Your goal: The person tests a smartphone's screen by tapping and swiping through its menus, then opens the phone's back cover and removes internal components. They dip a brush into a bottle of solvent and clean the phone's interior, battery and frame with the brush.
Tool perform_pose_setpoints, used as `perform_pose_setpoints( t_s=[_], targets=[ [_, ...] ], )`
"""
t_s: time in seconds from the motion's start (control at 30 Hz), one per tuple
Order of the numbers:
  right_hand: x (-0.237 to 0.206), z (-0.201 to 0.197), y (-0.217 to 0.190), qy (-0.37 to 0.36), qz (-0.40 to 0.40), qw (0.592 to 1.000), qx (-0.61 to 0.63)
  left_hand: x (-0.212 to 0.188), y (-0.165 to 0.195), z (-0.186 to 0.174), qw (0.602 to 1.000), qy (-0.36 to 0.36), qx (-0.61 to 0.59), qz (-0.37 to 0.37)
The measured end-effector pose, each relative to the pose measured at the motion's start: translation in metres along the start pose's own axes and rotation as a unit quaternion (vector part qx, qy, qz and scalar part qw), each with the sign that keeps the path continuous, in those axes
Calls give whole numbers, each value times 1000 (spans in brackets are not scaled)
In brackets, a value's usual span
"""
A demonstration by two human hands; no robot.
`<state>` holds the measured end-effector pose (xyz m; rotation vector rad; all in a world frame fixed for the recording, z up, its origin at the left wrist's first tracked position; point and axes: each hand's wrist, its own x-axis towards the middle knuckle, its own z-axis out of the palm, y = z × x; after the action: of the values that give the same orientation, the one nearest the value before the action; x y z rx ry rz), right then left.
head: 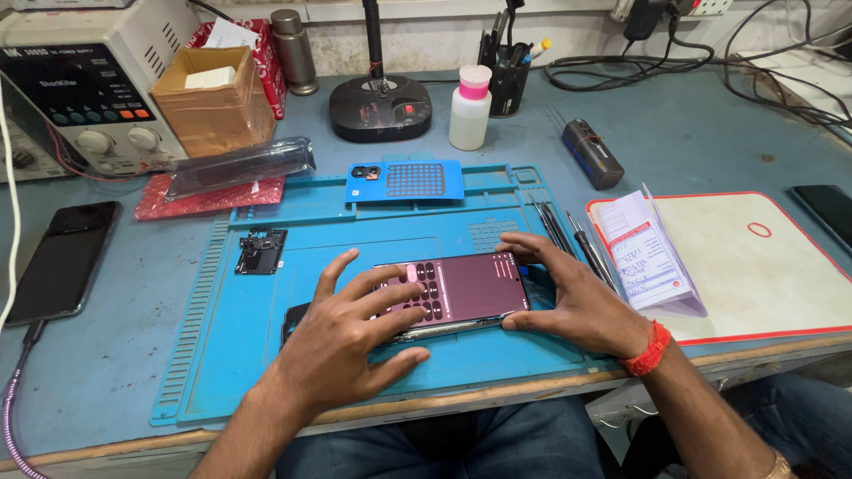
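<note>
A smartphone (466, 286) with a lit maroon screen lies on the blue work mat (266, 310) near the table's front edge. My left hand (351, 341) rests over its left end, fingers spread on the screen and thumb below the lower edge. My right hand (568, 293) grips the phone's right end, fingers curled over the top edge and thumb at the lower corner. A red band circles my right wrist. The screen looks slightly lifted from the body under it.
A blue phone back cover (404, 180) and a small circuit part (260, 250) lie on the mat. Tweezers (568, 232) lie at its right. A paper booklet (643, 253), white bottle (469, 108), power supply (75, 84), cardboard box (213, 99) and a black phone (62, 259) surround it.
</note>
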<state>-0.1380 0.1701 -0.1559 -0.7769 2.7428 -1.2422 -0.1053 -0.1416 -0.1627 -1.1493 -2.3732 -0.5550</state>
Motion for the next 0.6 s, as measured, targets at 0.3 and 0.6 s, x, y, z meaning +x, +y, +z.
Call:
perform_pose_setpoints(
  t_s=[0.3, 0.6],
  targets=[
    [-1, -1, -1, -1, -18, 1000, 4, 0, -1, 1, 1000, 10, 22, -15],
    [0, -1, -2, 6, -17, 1000, -10, 5, -1, 1, 999, -20, 25, -26]
  ],
)
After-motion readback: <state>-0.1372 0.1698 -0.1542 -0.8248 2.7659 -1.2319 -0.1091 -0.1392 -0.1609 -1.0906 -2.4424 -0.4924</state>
